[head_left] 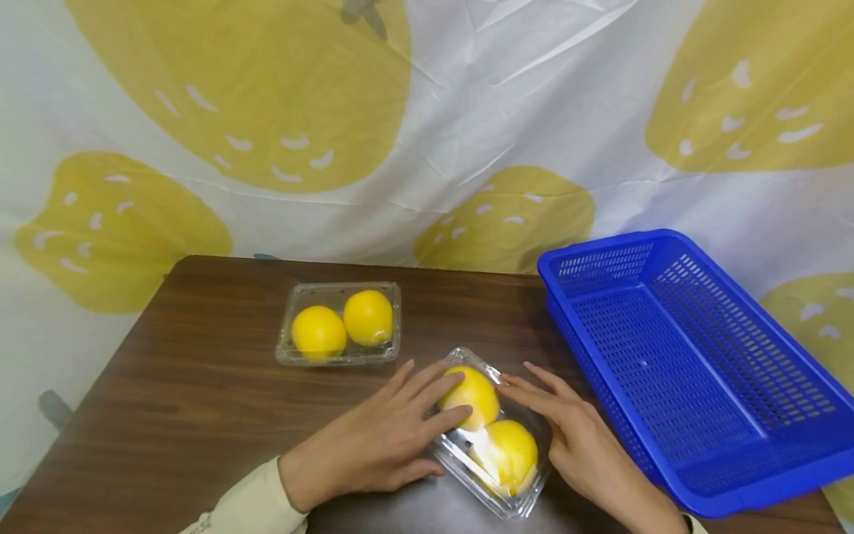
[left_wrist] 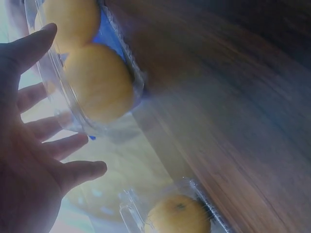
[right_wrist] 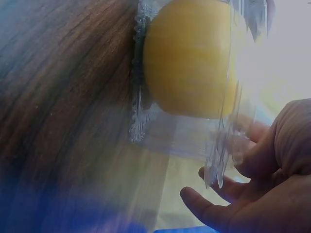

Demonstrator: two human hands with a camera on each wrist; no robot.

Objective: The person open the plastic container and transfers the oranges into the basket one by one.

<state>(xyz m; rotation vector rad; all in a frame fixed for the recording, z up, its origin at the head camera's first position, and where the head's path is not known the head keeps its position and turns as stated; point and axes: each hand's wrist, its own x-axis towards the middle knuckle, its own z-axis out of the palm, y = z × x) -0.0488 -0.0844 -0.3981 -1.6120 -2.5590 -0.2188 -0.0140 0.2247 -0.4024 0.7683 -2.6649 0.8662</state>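
The clear plastic box (head_left: pixel 515 508) sits on the surface just left of the blue basket (head_left: pixel 734 497), turned askew to it, with a corner aimed toward the person. Inside, two smooth, rounded yellow fruits (head_left: pixel 514 449) nestle against each other; the lid (head_left: pixel 495 439) arches over them, shiny with glare, though I cannot tell whether its rim is fully snapped. The left hand (head_left: pixel 380 437), on the side away from the basket, lays spread fingers across the lid, probably to steady it from above. The right hand (head_left: pixel 583 445), between box and basket, has its fingers extended along the rim without wrapping around it, perhaps to keep the box from sliding sideways. Farther left of the basket, level with its far half, a second clear box (head_left: pixel 333 362) holds two similar fruits (head_left: pixel 369 317), apart from both hands, seemingly leaving them room. Behind the basket hangs a lemon-patterned white cloth (head_left: pixel 454 111).
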